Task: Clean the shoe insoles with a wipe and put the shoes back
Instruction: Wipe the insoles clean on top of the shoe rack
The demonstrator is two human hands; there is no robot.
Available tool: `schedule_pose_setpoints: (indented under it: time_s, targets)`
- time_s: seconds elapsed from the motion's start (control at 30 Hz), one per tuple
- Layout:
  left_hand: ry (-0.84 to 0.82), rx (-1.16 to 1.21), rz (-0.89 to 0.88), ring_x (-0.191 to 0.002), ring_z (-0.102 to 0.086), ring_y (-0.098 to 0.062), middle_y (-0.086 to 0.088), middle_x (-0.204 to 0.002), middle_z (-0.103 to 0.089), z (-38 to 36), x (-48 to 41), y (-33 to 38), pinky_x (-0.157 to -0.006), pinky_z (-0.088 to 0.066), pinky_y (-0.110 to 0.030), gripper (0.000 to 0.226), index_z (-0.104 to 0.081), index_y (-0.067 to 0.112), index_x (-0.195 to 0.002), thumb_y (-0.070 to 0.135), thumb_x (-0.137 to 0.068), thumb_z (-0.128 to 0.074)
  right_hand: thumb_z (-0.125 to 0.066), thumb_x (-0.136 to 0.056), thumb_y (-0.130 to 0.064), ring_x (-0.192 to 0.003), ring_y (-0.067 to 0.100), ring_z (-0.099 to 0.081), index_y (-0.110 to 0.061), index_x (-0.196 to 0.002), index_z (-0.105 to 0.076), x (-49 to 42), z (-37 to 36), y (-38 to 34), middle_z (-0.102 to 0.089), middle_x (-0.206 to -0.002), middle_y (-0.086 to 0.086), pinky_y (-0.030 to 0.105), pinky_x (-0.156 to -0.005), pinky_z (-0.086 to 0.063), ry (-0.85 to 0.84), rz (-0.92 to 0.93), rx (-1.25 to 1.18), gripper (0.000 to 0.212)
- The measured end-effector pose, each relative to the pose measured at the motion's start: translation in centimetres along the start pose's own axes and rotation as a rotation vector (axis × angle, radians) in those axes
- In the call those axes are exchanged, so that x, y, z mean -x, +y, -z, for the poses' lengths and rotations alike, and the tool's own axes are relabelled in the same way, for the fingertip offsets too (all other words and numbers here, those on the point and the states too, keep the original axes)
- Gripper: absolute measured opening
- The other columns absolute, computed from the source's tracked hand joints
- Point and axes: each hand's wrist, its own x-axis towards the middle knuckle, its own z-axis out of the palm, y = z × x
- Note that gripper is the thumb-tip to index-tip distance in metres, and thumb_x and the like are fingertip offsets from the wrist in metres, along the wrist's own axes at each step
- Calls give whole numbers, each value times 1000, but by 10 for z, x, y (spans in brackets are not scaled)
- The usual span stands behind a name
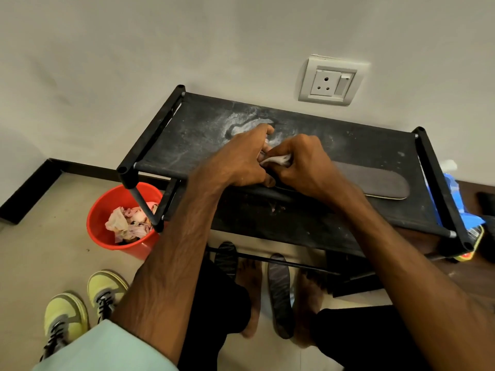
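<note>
Reaching forward knuckles-up, my right hand (302,163) pinches the wipe (278,159), left hand (241,160) gripping it too; insole (375,183) lies just right of them on the dusty rack (187,135) by the wall (160,49).

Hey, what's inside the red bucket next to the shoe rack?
Crumpled pinkish-white wipes lie in the red bucket; they cover its bottom, and the rack leg hides part.
</note>
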Motion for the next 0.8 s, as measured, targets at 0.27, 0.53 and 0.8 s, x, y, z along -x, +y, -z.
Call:
schedule_pose_setpoints:
  time_s: [0.27,0.53,0.8]
  targets:
    - [7,-21,17,-109,-59,-16,-1,-138,-55,-2,-2,1,-98,-54,-40,115,-15,22,-158,17,-72,-90,-75,-89,-30,-86,21,-72,-28,-107,-81,-5,11,18,-79,-99,2,44,-77,-61,80,-255,125,19]
    - [16,-36,14,-120,-59,-25,-7,-154,-41,-2,-1,3,-100,-53,-47,125,-6,28,-159,11,-69,-91,-77,-89,-21,-74,18,-73,-14,-103,-82,-8,-1,2,-79,-92,8,41,-73,-62,14,-44,52,17]
    - [9,-29,2,-119,-59,-22,-3,-149,-45,-1,-1,-1,-99,-54,-43,112,-26,22,-156,12,-66,-92,-77,-88,-17,-80,13,-73,-20,-102,-83,-1,8,1,-80,-95,4,39,-76,-61,-70,108,-13,16]
